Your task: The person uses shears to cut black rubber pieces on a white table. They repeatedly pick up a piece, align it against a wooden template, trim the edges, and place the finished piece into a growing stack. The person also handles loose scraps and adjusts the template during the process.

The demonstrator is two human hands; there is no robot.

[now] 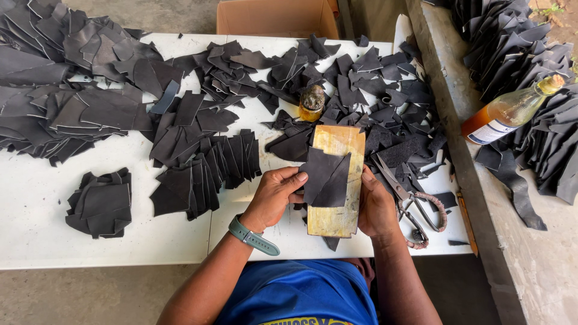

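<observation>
Fingers of the left hand (274,194) pinch the left edge of the dark angular leather piece (325,177) lying on the yellowed rectangular board (337,180), while the right hand (376,204) closes on the board's right side, so steady, flat pressure probably serves best.

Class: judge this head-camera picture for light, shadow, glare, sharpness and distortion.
Head view: soft, even daylight, faint shadows under the hands; mild glare on the white table and the bottle; the black pieces stay sharp; wide-angle bending along the table's edges; no motion blur.
</observation>
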